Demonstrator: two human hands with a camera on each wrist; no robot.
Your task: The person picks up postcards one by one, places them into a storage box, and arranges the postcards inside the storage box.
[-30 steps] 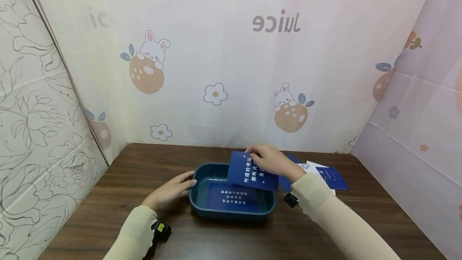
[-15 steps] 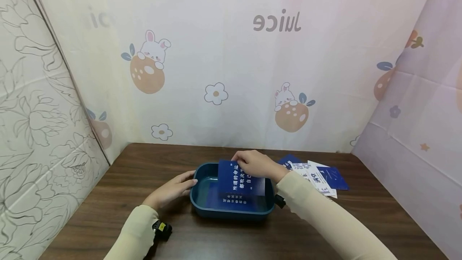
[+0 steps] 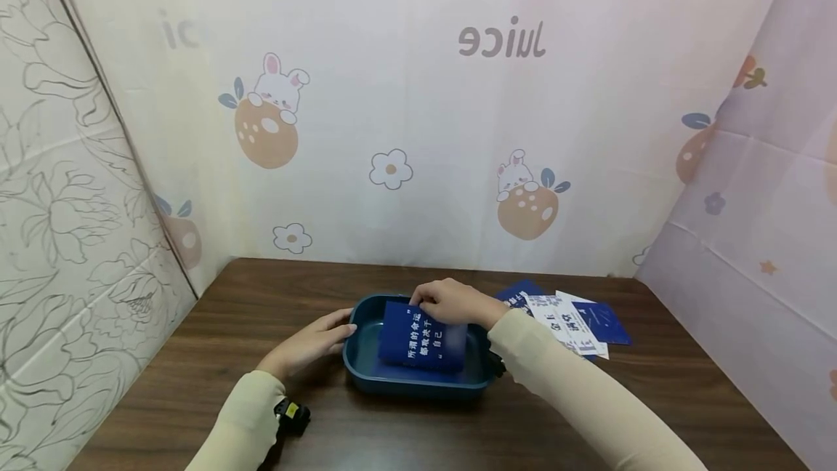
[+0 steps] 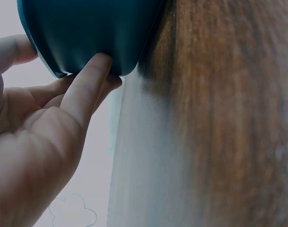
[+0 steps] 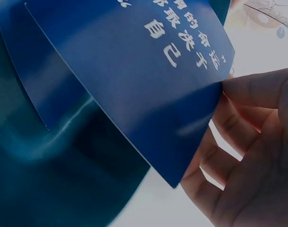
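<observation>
My right hand (image 3: 458, 302) pinches the top edge of a blue card (image 3: 418, 336) with white Chinese lettering. The card tilts inside a dark teal plastic tray (image 3: 418, 388), its lower edge close over the tray's floor. In the right wrist view, thumb and fingers hold the card (image 5: 148, 94) near one corner. Beneath it lies another blue card (image 5: 35, 71), largely covered. At the tray's left end, my left hand (image 3: 307, 346) holds the rim, thumb at the top and fingers against the outer wall (image 4: 92, 33).
Right of the tray, several loose blue and white cards (image 3: 569, 322) overlap on the brown wood-grain table (image 3: 261, 296). A patterned curtain (image 3: 418, 224) hangs behind the table's back edge, with more fabric along both sides.
My right hand has carried the blue card left and down into the tray, over the card lying there. More of the loose cards shows at right. My left hand stays put.
</observation>
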